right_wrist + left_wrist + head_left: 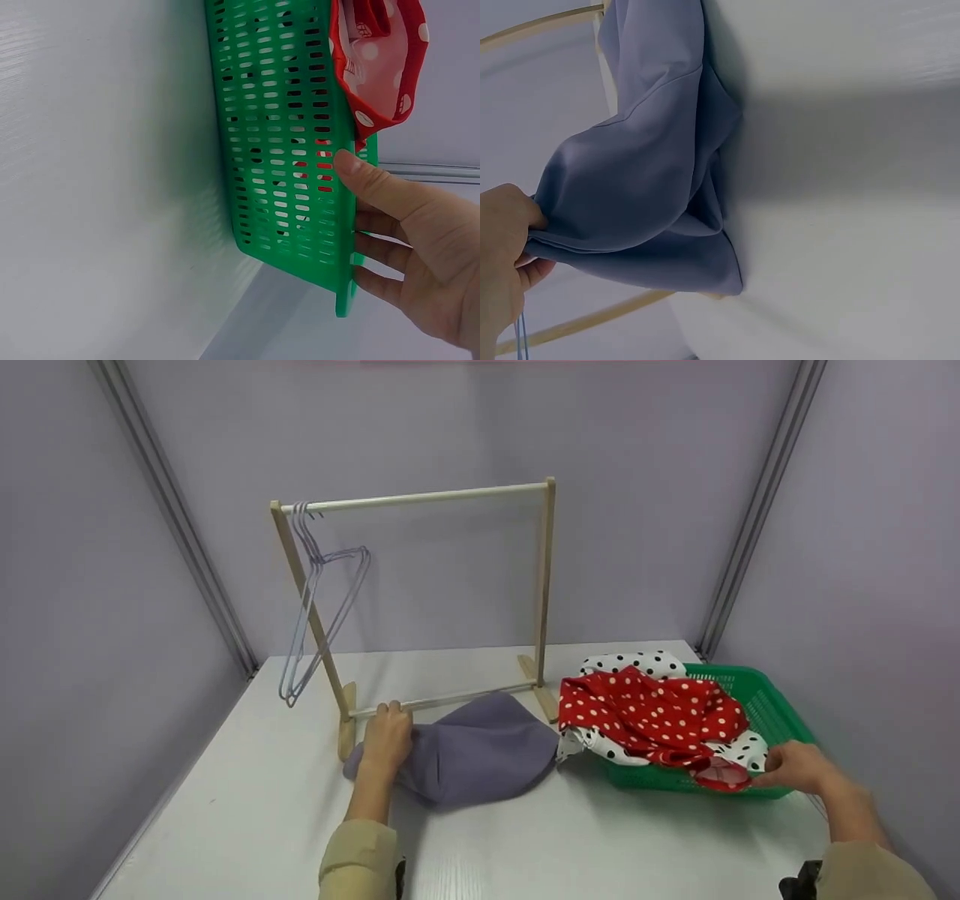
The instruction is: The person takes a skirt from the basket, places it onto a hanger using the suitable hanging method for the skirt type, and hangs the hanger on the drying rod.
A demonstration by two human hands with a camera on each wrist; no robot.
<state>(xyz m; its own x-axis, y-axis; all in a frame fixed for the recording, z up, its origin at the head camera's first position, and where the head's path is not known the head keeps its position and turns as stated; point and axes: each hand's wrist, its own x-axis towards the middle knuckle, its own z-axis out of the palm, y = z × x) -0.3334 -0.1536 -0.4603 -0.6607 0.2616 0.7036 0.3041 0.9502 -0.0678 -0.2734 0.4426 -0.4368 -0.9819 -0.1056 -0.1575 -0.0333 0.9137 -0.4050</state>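
My left hand pinches the edge of a purple-grey piece of clothing. In the left wrist view the purple-grey cloth hangs in folds from thumb and fingers, its lower part on the white table. At the right, my right hand holds the rim of a green plastic basket. The right wrist view has the thumb on the outside of the basket wall and the fingers over the rim. Red polka-dot cloth and white cloth with black dots are heaped in the basket, partly hanging over its edge.
A wooden garment rack stands behind the purple-grey cloth. Several pale hangers hang at the left end of its top rail. Grey panel walls enclose the white table at the back and both sides.
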